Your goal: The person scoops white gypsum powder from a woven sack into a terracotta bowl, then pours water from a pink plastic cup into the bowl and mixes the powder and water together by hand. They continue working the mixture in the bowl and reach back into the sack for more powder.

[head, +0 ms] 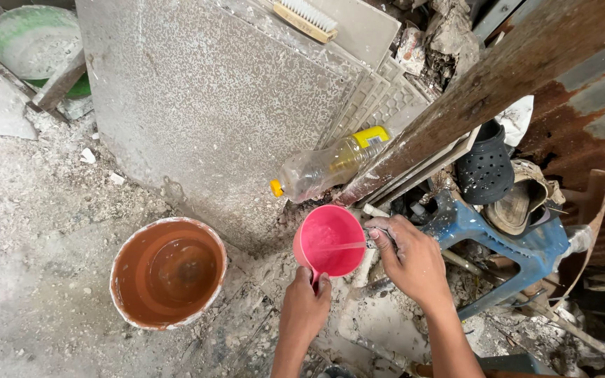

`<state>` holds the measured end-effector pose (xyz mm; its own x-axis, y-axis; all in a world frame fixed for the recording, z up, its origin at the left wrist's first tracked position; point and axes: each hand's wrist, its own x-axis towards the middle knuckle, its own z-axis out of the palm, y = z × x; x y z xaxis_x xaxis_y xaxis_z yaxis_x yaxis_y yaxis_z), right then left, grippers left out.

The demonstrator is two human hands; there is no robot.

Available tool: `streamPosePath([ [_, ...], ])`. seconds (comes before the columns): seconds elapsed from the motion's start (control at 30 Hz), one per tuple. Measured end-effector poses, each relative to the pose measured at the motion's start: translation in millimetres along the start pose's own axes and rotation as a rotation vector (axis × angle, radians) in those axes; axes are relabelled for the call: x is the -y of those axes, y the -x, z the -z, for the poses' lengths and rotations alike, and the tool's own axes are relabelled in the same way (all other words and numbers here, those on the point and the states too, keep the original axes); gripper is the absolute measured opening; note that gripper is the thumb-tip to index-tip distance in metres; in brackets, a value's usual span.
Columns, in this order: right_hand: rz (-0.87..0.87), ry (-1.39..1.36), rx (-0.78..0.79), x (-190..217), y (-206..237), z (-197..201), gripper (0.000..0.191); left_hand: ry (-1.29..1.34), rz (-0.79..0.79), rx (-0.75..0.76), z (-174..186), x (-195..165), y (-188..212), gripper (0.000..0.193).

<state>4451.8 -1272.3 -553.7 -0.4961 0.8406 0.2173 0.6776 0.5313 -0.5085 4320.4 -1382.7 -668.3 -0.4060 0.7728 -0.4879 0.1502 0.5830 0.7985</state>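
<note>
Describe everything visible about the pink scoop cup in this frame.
The pink scoop cup looks like smooth plastic, round, open-topped, with a short handle at its lower edge. The left hand grips that handle, holding the cup above the dusty ground, mouth tilted toward the camera. A thin stream of water crosses its rim from the right, where the right hand works at a fitting. A little water shows inside. It sits right of the orange bucket.

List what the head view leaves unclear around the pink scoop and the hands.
- Water source: the right hand covers the tap or pipe end feeding the thin stream.
- Pink scoop handle: wrapped by the left hand.
- Water level in the scoop: too faint to tell.
- Brush: cut off by the top edge.
</note>
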Motion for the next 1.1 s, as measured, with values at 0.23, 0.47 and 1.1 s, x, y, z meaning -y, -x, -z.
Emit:
streamPosePath([
  [0.23, -0.007, 0.052, -0.017, -4.2, 1.7, -3.8, 0.023, -0.014, 0.05, 0.004, 5.1, 5.9, -2.9, 0.03],
  [0.47, -0.014, 0.041, -0.032, -9.2, 2.6, -6.4, 0.024, 0.049, 0.054, -0.009, 4.6, 10.9, -6.3, 0.03],
  [1.1, -0.056, 0.048, -0.036, -11.9, 3.9, -8.8, 0.022, 0.089, 0.043, -0.11, -17.1, 36.1, -23.3, 0.031],
])
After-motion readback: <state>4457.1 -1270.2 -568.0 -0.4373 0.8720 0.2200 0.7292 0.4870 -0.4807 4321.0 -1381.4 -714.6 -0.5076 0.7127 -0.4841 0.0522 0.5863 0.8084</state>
